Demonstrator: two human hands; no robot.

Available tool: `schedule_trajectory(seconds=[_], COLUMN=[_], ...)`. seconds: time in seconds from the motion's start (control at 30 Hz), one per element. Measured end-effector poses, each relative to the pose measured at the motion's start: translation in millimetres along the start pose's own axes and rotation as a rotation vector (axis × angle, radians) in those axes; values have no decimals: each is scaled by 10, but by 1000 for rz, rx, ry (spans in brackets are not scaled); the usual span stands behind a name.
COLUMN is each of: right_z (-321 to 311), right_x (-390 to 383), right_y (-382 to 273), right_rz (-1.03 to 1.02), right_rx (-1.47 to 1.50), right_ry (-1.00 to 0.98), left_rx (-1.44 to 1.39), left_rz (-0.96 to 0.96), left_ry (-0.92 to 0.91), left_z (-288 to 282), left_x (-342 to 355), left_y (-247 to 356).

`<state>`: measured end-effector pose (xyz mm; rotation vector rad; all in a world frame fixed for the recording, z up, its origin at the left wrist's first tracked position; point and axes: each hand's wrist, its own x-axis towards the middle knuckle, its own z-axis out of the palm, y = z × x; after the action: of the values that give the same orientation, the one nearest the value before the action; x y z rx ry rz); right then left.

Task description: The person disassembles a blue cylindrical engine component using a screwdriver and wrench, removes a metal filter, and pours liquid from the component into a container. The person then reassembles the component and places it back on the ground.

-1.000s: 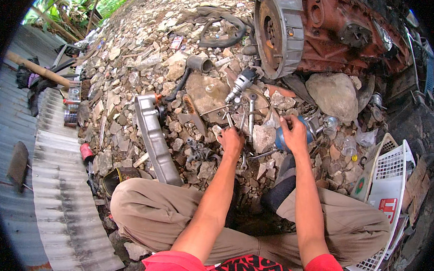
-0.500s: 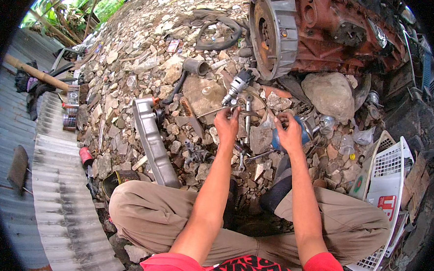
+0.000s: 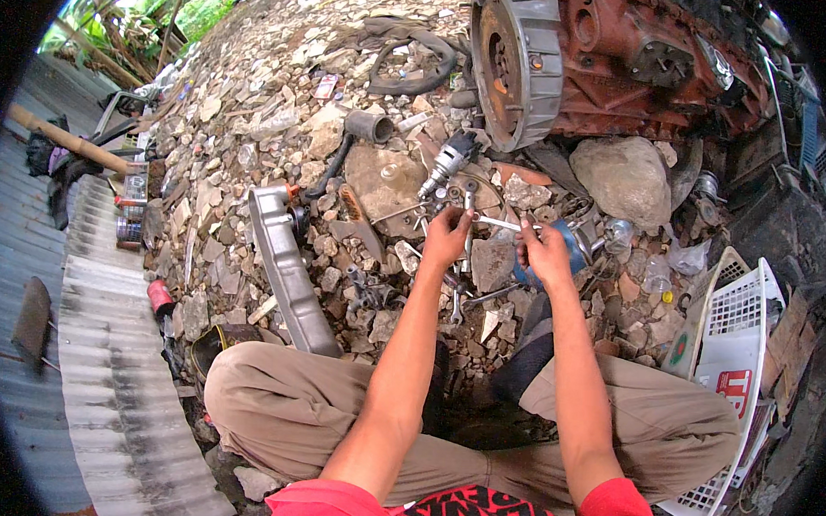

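Observation:
My right hand [image 3: 546,254] is closed around the right end of a shiny wrench [image 3: 499,223]. The wrench reaches left to my left hand [image 3: 448,236], whose fingers are pinched at its other end on a small dark part I cannot make out. Behind the left fingers stands another slim wrench [image 3: 470,197]. Beyond it lies a silver cylindrical tool with a black end [image 3: 451,164]. A blue rounded object [image 3: 568,247] sits just beside my right hand, partly covered by it. Below the hands, an open-end wrench [image 3: 457,305] rests on the stones.
A grey metal cover [image 3: 286,265] and a brush [image 3: 361,220] lie to the left. A large rusty-red engine block [image 3: 647,74] stands at the far right, near a big rock [image 3: 623,180]. White plastic crates [image 3: 732,321] are at the right; corrugated sheets [image 3: 110,336] run along the left.
The dark tool held between my hands has given way to a shiny wrench spanning from right hand to left. My left hand sits slightly lower, and my right fingers have closed in.

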<state>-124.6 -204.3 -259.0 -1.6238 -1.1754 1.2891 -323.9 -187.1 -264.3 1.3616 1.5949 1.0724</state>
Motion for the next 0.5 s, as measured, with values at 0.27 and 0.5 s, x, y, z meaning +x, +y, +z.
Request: schedule_trajectory(seconds=[0.27,0.5], right_z=[415,504], right_x=[-98,-26], right_y=[61,378], right_rz=[194,107], right_rx=[233,94], right_ry=[-245,-251], left_rx=[61,22], left_rz=[-137,-191], left_ry=[22,30], left_z=[-139,76], left_x=[148,58], left_y=[-805,-641])
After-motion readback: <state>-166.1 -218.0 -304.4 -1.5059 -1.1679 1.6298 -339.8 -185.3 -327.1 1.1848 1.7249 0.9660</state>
